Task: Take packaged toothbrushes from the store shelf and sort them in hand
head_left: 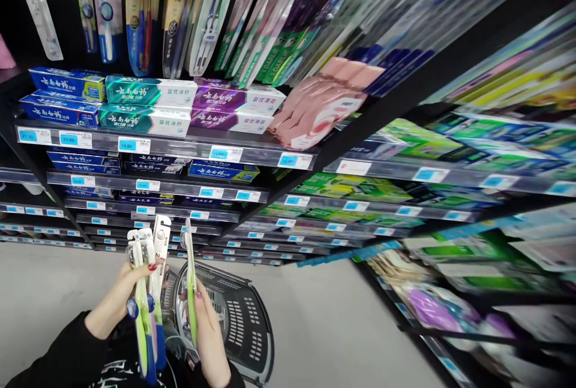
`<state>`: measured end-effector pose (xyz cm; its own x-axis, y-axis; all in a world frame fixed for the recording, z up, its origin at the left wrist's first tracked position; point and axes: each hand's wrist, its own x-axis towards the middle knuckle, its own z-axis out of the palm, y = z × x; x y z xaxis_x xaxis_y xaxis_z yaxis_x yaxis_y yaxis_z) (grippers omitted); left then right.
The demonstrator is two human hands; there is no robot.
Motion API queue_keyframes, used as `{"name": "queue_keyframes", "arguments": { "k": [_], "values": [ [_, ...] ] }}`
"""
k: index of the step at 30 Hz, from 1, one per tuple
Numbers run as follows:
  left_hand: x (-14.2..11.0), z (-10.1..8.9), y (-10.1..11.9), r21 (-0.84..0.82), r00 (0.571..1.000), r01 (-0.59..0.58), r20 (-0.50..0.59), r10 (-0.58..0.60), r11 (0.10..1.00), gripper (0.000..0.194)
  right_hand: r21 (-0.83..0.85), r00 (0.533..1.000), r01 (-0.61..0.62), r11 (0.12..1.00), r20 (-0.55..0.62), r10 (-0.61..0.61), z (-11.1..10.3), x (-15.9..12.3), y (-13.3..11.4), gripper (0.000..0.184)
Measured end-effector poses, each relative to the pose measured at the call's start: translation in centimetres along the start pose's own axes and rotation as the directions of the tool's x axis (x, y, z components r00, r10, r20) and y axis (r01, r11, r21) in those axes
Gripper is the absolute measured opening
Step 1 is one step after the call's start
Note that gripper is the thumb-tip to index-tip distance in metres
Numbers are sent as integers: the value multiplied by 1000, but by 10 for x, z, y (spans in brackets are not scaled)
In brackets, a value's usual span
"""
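My left hand [117,299] is closed around a bunch of toothbrush packs [146,298], green, blue and white, held upright at the bottom left. My right hand [207,331] grips a single green toothbrush pack [191,289], seen edge-on, just to the right of the bunch. Both hands hover over a black shopping basket [240,316] that hangs below them. Black sleeves cover both wrists.
Shop shelves rise ahead and to the right. Boxed toothpaste [148,105] lies on the top shelf with blue price tags [134,145] along the edges. Toothbrush packs [139,10] hang above. A pink package [315,109] leans beside the boxes. Grey floor [333,328] lies below.
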<state>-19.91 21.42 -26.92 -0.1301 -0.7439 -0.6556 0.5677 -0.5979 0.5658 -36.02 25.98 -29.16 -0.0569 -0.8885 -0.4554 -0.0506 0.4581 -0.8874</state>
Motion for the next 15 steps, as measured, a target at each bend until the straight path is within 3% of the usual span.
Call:
{"name": "queue_keyframes", "arguments": {
  "k": [5,10,15],
  "values": [
    [-6,4,7,47,999,31,19,-32,998,28,91,999,4,996,36,-7,17,8,5,39],
    [-9,4,6,82,999,31,-19,-30,996,29,-58,992,128,990,-15,-129,26,10,6,30],
    [-6,-2,1,86,999,6,35,-9,996,32,-46,982,183,982,-28,-185,38,4,7,27]
  ]
}}
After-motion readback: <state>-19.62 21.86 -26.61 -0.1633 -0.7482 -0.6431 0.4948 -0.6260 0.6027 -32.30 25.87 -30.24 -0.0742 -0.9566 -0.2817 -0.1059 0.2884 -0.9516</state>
